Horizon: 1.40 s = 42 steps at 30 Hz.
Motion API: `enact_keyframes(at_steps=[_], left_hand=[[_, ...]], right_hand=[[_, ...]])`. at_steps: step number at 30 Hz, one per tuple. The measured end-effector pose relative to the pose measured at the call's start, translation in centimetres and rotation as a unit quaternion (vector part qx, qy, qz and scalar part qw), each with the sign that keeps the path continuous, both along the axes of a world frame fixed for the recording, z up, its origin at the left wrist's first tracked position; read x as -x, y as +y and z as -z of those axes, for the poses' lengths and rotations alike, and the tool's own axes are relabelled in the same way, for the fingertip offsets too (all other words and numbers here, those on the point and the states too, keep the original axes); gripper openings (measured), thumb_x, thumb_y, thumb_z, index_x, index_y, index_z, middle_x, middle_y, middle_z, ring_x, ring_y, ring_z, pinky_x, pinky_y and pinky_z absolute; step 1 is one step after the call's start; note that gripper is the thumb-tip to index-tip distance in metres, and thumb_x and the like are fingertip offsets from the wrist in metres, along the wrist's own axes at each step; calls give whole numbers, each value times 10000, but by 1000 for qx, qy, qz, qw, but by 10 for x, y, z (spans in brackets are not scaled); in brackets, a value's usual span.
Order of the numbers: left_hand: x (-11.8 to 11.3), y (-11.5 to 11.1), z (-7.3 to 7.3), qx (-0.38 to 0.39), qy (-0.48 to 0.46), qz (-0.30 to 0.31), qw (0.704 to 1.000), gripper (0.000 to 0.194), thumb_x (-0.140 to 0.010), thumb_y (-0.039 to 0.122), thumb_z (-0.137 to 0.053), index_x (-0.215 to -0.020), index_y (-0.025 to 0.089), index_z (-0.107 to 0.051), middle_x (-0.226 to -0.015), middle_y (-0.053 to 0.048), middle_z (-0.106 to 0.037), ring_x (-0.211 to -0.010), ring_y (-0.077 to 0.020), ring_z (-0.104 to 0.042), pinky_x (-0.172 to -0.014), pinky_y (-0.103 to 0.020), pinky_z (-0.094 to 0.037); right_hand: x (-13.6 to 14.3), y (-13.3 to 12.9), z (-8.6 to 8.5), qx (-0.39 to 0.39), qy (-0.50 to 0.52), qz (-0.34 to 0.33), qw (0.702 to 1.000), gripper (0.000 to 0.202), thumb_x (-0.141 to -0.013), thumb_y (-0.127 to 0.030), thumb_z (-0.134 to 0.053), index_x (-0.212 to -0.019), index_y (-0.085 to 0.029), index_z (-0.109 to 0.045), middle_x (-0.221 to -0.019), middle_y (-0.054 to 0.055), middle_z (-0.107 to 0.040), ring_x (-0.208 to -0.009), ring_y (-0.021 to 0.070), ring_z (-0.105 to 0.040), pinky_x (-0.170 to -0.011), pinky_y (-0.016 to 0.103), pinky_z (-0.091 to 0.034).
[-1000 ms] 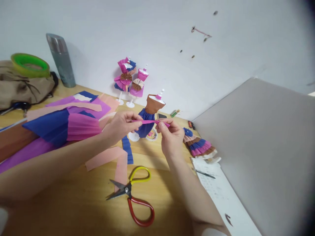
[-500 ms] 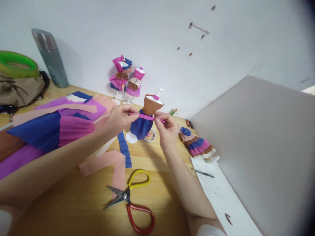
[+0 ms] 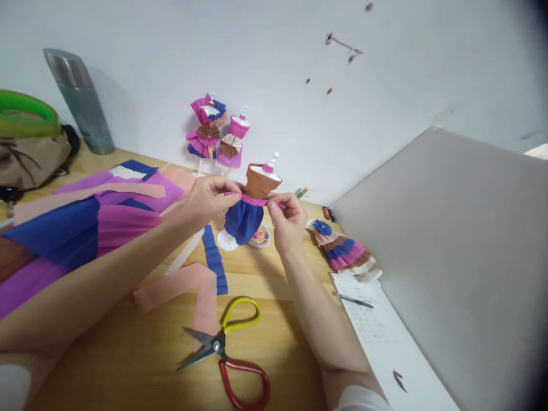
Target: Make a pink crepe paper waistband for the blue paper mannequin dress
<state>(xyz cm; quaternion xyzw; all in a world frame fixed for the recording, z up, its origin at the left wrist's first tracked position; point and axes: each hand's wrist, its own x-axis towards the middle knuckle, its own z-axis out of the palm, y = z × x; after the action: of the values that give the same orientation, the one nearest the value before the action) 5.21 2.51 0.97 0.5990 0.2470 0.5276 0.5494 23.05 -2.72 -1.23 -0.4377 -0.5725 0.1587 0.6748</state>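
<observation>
A narrow pink crepe paper strip [image 3: 256, 201] is stretched across the waist of a small dress form [image 3: 262, 182], which wears a brown bodice and a gathered blue skirt [image 3: 244, 221]. My left hand [image 3: 209, 197] pinches the strip's left end. At its right end, my right hand [image 3: 287, 217] grips it between thumb and fingers. The strip lies against the front of the waist, where brown meets blue. Behind the skirt, a round tin [image 3: 260, 236] with small pins is partly hidden. The form's white base [image 3: 226, 240] shows below.
Open scissors [image 3: 218, 345] lie in front, beside peach [image 3: 203, 297] and blue strips [image 3: 215, 262]. Coloured crepe paper [image 3: 124, 225] covers the left, near a bottle [image 3: 89, 108] and bag [image 3: 32, 160]. Two dressed forms [image 3: 208, 134] stand behind; a layered paper dress [image 3: 342, 248] and written sheet [image 3: 372, 325] lie right.
The pink strip has come back from in front of the dress form and now wraps flat against its waist. Both hands keep their hold; the view has shifted slightly.
</observation>
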Motion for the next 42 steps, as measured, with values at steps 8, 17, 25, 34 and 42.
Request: enact_keyframes(at_steps=[8,17,25,34,42], left_hand=[[-5,12,5,4,-5,-2,1000,150,-594,252,-810,-650,150,-715,-699,-21,-705,-676,-135,-627,-669,-268,-516],[0,16,-3,23,10,42,999,174,-572,231,-847,-650,143,-719,-626,-4,-682,-620,-122,-613,-612,-244,-505],[1,18,-2,3,1,51,999,149,-560,223,-830,-635,147,-726,-662,-21,-711,-633,-130,-614,-598,-248,-487],[7,16,-7,5,34,73,997,142,-605,229,-830,-646,152,-717,-657,-19,-697,-626,-133,-620,-601,-253,-497],[5,26,0,7,-13,103,995,137,-611,213,-836,-666,144,-731,-628,-15,-687,-581,-119,-600,-568,-243,-480]], right_hand=[[1,9,3,3,53,0,999,231,-746,-402,-775,-769,-222,-632,-746,9,-689,-755,184,-655,-724,326,-549],[1,17,11,-3,99,-20,995,247,-720,-389,-827,-776,-213,-663,-687,-26,-639,-665,142,-600,-673,288,-520],[-5,14,13,-16,95,-43,994,246,-710,-407,-864,-780,-220,-719,-793,6,-726,-716,151,-646,-725,299,-550],[-8,15,14,-18,103,-62,993,246,-684,-404,-889,-768,-229,-738,-751,-4,-718,-708,151,-647,-724,294,-545],[-5,15,12,39,140,-76,986,282,-636,-409,-889,-752,-225,-710,-683,-19,-677,-640,140,-602,-672,294,-525]])
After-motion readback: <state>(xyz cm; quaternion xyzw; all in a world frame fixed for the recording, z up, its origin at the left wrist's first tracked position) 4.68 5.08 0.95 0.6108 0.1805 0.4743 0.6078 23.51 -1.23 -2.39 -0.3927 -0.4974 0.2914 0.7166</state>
